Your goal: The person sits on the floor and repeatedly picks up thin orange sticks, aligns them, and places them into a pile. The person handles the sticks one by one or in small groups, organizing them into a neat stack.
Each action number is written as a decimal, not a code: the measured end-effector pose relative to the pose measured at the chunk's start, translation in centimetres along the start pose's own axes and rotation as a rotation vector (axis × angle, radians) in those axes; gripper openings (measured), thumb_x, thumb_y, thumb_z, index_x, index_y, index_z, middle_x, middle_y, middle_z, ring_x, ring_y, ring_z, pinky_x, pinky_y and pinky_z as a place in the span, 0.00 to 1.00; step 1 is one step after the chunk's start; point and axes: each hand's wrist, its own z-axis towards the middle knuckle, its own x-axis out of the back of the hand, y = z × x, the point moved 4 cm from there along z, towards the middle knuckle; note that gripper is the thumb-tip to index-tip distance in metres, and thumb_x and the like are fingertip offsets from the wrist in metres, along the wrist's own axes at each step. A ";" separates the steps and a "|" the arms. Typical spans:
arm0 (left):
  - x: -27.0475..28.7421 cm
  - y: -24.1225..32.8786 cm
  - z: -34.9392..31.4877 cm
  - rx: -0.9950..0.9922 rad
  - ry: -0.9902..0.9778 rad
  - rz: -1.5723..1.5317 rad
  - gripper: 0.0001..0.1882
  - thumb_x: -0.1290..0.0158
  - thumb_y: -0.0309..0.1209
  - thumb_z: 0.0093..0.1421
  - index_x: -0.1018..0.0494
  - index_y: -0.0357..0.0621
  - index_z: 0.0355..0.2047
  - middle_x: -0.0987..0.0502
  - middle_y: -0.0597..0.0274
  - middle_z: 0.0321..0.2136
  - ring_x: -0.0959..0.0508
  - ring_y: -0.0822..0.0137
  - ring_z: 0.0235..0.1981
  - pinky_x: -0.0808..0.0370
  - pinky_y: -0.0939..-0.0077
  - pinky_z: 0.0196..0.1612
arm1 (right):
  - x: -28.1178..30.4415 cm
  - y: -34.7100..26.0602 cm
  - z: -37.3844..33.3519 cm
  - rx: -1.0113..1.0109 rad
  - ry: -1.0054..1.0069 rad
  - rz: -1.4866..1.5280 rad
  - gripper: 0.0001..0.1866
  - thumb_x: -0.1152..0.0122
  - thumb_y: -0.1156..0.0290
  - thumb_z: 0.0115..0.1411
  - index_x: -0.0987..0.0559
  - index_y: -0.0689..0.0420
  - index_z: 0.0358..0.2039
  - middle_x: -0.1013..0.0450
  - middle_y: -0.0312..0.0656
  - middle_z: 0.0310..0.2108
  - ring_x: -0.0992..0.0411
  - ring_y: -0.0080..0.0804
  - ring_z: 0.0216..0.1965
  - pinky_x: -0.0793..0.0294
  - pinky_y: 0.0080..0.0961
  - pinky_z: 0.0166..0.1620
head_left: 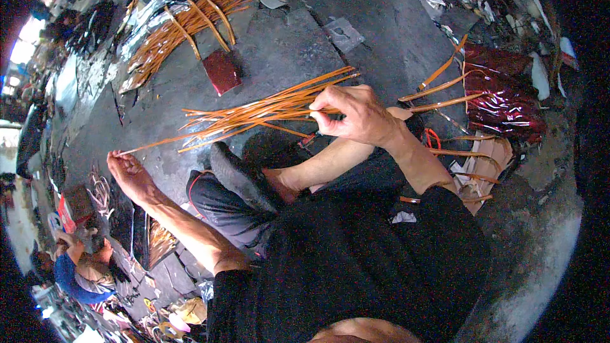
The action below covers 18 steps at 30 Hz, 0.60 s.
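Note:
A loose bundle of thin orange-brown sticks (260, 111) lies across the dark floor before my crossed legs. My left hand (130, 173), far out to the left, pinches the pale tip of a single thin stick (155, 144) that runs back over the bundle. Over the bundle's right end, my right hand (352, 114) is closed, thumb against curled finger, with a thin orange-brown stick between them. Whether both hands hold the same stick is hidden among the others.
A larger heap of sticks (178, 35) lies at far left, with a dark red block (222, 72) beside it. To the right are curved brown strips (445, 93) and a shiny dark red wrapped bundle (505, 92). Another person (82, 270) sits at lower left.

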 end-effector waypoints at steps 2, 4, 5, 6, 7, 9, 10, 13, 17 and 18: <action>1.4 0.1 0.7 0.012 -0.026 0.047 0.15 0.49 0.28 0.65 0.32 0.31 0.49 0.26 0.55 0.44 0.25 0.68 0.44 0.24 0.76 0.48 | 0.2 0.4 -0.6 -0.031 -0.036 0.020 0.11 0.32 0.76 0.49 0.26 0.56 0.31 0.23 0.39 0.28 0.22 0.36 0.28 0.23 0.29 0.31; 2.1 -0.3 1.0 0.017 0.058 0.107 0.16 0.49 0.28 0.65 0.33 0.31 0.50 0.26 0.55 0.44 0.25 0.67 0.44 0.24 0.76 0.48 | 0.2 0.6 -1.0 -0.031 -0.025 0.018 0.11 0.32 0.76 0.48 0.25 0.56 0.32 0.23 0.39 0.28 0.22 0.36 0.29 0.23 0.30 0.32; 2.4 -0.4 1.3 0.021 0.059 0.107 0.16 0.49 0.28 0.65 0.33 0.31 0.50 0.27 0.54 0.44 0.26 0.67 0.44 0.24 0.76 0.48 | 0.4 0.7 -1.0 -0.039 -0.021 0.023 0.11 0.32 0.76 0.48 0.25 0.56 0.32 0.23 0.39 0.28 0.22 0.36 0.29 0.23 0.30 0.32; 2.7 -0.5 1.5 0.025 0.060 0.107 0.16 0.49 0.28 0.65 0.33 0.31 0.50 0.27 0.54 0.45 0.26 0.67 0.44 0.24 0.76 0.48 | 0.6 0.9 -1.0 -0.046 -0.017 0.028 0.11 0.32 0.76 0.49 0.25 0.56 0.32 0.23 0.39 0.28 0.22 0.36 0.29 0.23 0.30 0.32; 3.0 -0.5 1.6 0.029 0.061 0.107 0.16 0.49 0.28 0.65 0.33 0.31 0.51 0.27 0.54 0.45 0.26 0.67 0.44 0.24 0.76 0.48 | 0.7 1.3 -1.3 -0.047 0.011 0.032 0.11 0.32 0.76 0.49 0.25 0.56 0.32 0.23 0.39 0.28 0.22 0.36 0.29 0.23 0.31 0.32; 3.5 -1.0 2.1 0.034 0.059 0.141 0.17 0.50 0.29 0.66 0.33 0.31 0.51 0.28 0.53 0.46 0.26 0.67 0.45 0.24 0.76 0.48 | 0.8 1.4 -1.6 -0.065 -0.007 0.021 0.10 0.32 0.76 0.49 0.25 0.56 0.32 0.23 0.39 0.28 0.22 0.36 0.29 0.23 0.30 0.32; 3.8 -1.2 2.4 0.040 0.070 0.145 0.17 0.49 0.29 0.65 0.33 0.31 0.50 0.28 0.53 0.45 0.26 0.67 0.44 0.24 0.76 0.48 | 0.9 1.5 -1.7 -0.073 -0.017 0.017 0.10 0.32 0.76 0.49 0.25 0.56 0.32 0.23 0.39 0.28 0.22 0.36 0.29 0.23 0.30 0.32; 4.8 -1.8 2.6 0.063 0.088 0.159 0.16 0.49 0.30 0.65 0.33 0.31 0.50 0.28 0.55 0.45 0.26 0.68 0.44 0.25 0.77 0.47 | 1.6 2.0 -1.8 -0.171 -0.033 -0.002 0.09 0.33 0.75 0.52 0.23 0.58 0.33 0.22 0.39 0.28 0.21 0.33 0.28 0.24 0.27 0.31; 6.2 -3.7 2.6 0.106 -0.022 0.202 0.19 0.47 0.31 0.64 0.34 0.33 0.51 0.28 0.57 0.44 0.26 0.69 0.42 0.26 0.76 0.48 | 2.3 2.5 -1.4 -0.252 -0.032 0.058 0.05 0.37 0.73 0.57 0.21 0.59 0.33 0.22 0.40 0.26 0.21 0.33 0.29 0.24 0.27 0.31; 8.4 -4.3 2.8 0.151 -0.100 0.208 0.21 0.47 0.32 0.64 0.35 0.35 0.54 0.28 0.57 0.45 0.26 0.68 0.42 0.26 0.74 0.47 | 2.0 3.7 -1.4 -0.391 -0.074 0.162 0.09 0.37 0.73 0.57 0.21 0.61 0.37 0.22 0.42 0.27 0.21 0.35 0.30 0.23 0.28 0.33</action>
